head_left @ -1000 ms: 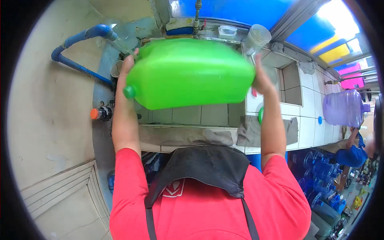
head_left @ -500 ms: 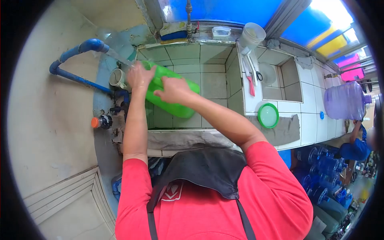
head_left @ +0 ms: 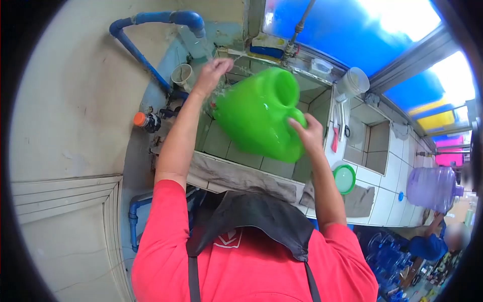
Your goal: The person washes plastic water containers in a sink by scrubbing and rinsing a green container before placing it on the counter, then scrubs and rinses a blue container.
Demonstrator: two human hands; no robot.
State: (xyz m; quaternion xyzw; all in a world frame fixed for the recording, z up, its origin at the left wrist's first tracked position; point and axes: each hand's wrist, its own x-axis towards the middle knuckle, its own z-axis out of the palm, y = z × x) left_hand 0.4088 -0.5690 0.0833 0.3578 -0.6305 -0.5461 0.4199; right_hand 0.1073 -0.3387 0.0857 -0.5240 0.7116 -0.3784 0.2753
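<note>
A large translucent green plastic jug (head_left: pixel 251 118) is tilted over the tiled basin, its wide round mouth turned up to the right. My right hand (head_left: pixel 309 133) is closed around the jug's handle, thumb on top. My left hand (head_left: pixel 215 74) is off the jug, in the splashing water below the blue pipe (head_left: pixel 188 20). Its fingers look curled but are blurred, and I cannot see whether they hold anything. The tiled basin (head_left: pixel 307 80) lies beneath the jug, which hides much of its floor.
A white cup (head_left: pixel 182 75) stands at the left by the pipe. Right of the basin are a pink-handled knife (head_left: pixel 335 138), a green-rimmed lid (head_left: pixel 344 179), a white bucket (head_left: pixel 354 81) and a smaller basin (head_left: pixel 377 151). A purple water bottle (head_left: pixel 431 189) is farther right, near another person (head_left: pixel 430 246).
The jug has been lifted and turned, its mouth now up to the right. My left hand has left its side; my right hand has moved onto the handle. The view has shifted.
</note>
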